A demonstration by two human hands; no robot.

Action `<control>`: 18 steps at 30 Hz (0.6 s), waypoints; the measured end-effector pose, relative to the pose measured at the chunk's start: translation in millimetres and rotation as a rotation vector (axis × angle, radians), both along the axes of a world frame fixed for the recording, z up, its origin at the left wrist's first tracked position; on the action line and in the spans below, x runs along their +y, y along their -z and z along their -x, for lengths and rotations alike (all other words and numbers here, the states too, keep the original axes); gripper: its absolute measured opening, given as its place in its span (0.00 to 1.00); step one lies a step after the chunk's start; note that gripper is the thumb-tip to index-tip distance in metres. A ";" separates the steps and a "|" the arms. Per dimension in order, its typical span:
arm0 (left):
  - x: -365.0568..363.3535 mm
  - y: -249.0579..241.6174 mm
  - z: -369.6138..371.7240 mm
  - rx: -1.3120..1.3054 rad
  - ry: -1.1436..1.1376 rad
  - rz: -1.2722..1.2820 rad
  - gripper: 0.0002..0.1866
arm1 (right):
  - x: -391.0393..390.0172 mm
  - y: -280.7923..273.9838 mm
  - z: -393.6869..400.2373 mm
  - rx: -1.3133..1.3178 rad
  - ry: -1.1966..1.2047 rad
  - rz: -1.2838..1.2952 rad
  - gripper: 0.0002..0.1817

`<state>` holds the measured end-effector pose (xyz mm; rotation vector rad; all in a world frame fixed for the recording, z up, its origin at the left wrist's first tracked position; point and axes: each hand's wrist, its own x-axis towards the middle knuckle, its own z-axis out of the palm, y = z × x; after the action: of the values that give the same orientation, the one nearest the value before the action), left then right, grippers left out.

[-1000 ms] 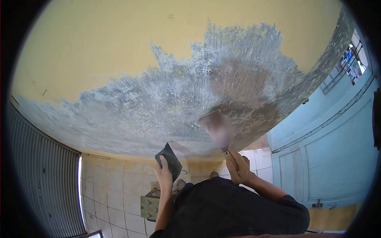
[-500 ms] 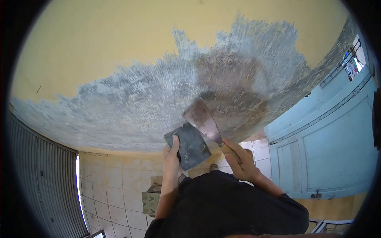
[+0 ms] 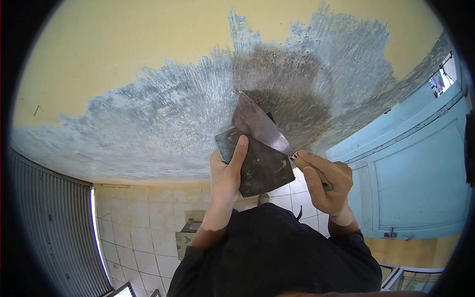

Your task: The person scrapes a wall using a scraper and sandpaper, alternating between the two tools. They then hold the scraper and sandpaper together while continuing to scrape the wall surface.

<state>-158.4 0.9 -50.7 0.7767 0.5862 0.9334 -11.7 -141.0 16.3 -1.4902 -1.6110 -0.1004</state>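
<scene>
Scraper (image 3: 260,123), handle clenched in the right hand (image 3: 329,180), overlaps the dark plate (image 3: 264,171) at its far edge; the left hand (image 3: 227,175) pinches the plate's left side, near the wall's brownish patch (image 3: 284,69).

Single head-worn view, facing forward and down over both hands (image 3: 330,185), wall (image 3: 148,119) ahead.
</scene>
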 end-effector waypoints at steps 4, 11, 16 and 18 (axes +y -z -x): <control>2.9 1.6 -3.0 0.013 -0.024 0.011 0.13 | 2.2 4.1 1.7 0.004 0.017 0.015 0.16; 2.0 3.6 -8.3 0.020 -0.080 0.013 0.12 | 4.2 11.1 -1.6 0.031 -0.015 -0.013 0.16; -0.9 0.6 -9.5 0.028 -0.130 -0.003 0.11 | 4.7 10.7 -5.6 0.056 -0.029 -0.008 0.16; -1.7 1.7 -8.0 0.050 -0.139 -0.020 0.11 | 4.5 10.2 -8.4 0.086 -0.035 0.003 0.15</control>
<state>-150.4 -0.8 -52.4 0.7868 0.6820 1.0509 -3.3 -136.5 6.2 -1.4487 -1.5682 -0.0147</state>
